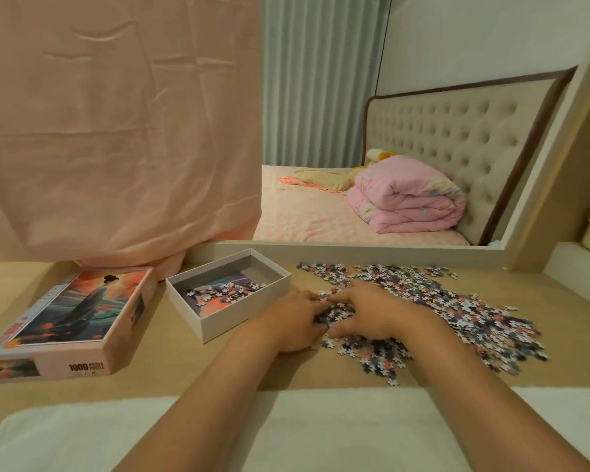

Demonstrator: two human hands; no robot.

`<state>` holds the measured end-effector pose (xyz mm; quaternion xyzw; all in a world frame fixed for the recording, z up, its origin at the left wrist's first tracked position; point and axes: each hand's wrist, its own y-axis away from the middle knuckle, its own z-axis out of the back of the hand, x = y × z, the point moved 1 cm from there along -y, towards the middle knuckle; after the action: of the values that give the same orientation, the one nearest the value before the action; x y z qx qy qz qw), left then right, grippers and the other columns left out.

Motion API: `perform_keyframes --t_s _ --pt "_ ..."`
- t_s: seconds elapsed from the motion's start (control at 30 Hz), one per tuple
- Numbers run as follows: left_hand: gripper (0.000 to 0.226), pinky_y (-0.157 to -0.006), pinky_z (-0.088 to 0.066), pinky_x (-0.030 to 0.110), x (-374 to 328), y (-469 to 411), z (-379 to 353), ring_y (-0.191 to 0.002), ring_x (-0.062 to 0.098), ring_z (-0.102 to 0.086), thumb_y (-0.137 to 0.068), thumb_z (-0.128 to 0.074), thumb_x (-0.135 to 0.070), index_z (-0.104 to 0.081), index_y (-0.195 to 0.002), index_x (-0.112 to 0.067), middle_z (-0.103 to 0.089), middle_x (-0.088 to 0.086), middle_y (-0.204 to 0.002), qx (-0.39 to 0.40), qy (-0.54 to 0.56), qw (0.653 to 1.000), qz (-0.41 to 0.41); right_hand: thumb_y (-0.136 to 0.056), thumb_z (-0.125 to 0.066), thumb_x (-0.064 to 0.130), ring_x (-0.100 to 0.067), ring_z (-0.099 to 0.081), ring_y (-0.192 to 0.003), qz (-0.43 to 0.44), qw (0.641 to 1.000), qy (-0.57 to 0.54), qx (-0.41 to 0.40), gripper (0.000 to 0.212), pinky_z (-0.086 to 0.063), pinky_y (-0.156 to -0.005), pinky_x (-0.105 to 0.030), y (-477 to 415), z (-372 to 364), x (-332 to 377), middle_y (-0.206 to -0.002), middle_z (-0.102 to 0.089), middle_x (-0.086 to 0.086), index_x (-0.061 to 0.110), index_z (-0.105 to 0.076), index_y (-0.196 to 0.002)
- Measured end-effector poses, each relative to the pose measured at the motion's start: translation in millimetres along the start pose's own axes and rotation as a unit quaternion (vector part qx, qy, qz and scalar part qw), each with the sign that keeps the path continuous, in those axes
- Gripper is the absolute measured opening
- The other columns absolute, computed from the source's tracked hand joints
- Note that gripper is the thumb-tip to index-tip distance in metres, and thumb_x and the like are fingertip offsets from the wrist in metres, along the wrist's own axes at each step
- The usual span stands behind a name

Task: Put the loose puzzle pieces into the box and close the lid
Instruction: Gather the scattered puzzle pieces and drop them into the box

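Note:
A wide heap of loose puzzle pieces (457, 311) lies on the tan table, right of centre. The open white box (191, 301) stands left of the heap, with a picture sheet and a small pile of pieces on its floor. Its lid (79, 318), printed with a robed figure, lies face up further left. My left hand (293, 321) and my right hand (368, 311) sit side by side on the heap's left edge, fingers curled around a bunch of pieces between them. The left hand is just beside the box's right corner.
A pink cloth (116, 131) hangs behind the lid and box. A mirror (389, 148) at the table's back shows a bed with a folded pink quilt. A white cloth (321, 430) covers the table's near edge. A shelf (586, 253) stands at the right.

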<state>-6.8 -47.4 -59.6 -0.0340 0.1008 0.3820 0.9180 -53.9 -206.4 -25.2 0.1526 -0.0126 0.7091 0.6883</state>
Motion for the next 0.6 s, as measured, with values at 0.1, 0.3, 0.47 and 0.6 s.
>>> perform_keyframes --t_s 0.1,0.3,0.47,0.6 --pt "0.037 -0.097 -0.044 0.041 1.6 -0.3 4.8 -0.114 0.026 -0.051 -0.093 -0.058 -0.021 -0.06 -0.131 -0.023 -0.058 0.007 -0.123 -0.047 0.031 0.998 -0.015 -0.086 -0.073 0.04 -0.023 -0.052 -0.126 0.019 0.999 -0.033 -0.018 0.058 -0.042 -0.103 -0.034 -2.2 0.2 1.2 -0.142 -0.052 -0.002 0.026 -0.055 -0.14" --pt "0.021 -0.076 -0.042 0.022 3.9 2.3 6.0 -0.091 0.013 -0.057 -0.085 -0.071 -0.024 -0.073 -0.106 -0.026 -0.062 -0.003 -0.104 -0.126 0.076 0.989 -0.002 -0.087 -0.073 0.023 -0.015 -0.065 -0.093 0.029 0.996 -0.054 -0.071 0.022 -0.047 -0.079 -0.025 -6.9 -0.4 0.5 -0.111 -0.072 0.001 0.026 -0.076 -0.109" --pt "0.022 -0.073 -0.045 0.021 2.7 3.1 3.4 -0.084 0.012 -0.059 -0.084 -0.074 -0.024 -0.073 -0.105 -0.023 -0.067 -0.004 -0.1 -0.13 0.116 0.985 0.016 -0.088 -0.072 0.022 -0.018 -0.064 -0.103 0.033 0.996 -0.054 -0.066 0.036 -0.044 -0.081 -0.024 -9.1 -5.4 1.4 -0.122 -0.069 -0.001 0.026 -0.069 -0.123" --pt "0.018 -0.062 -0.039 0.006 2.1 3.0 5.5 -0.075 0.005 -0.059 -0.081 -0.076 -0.016 -0.076 -0.097 -0.021 -0.073 -0.005 -0.093 -0.153 0.181 0.971 0.025 -0.088 -0.07 0.014 -0.015 -0.067 -0.087 0.033 0.992 -0.077 -0.096 0.019 -0.051 -0.075 -0.025 -9.6 -7.3 -0.1 -0.101 -0.075 0.001 0.023 -0.078 -0.103"
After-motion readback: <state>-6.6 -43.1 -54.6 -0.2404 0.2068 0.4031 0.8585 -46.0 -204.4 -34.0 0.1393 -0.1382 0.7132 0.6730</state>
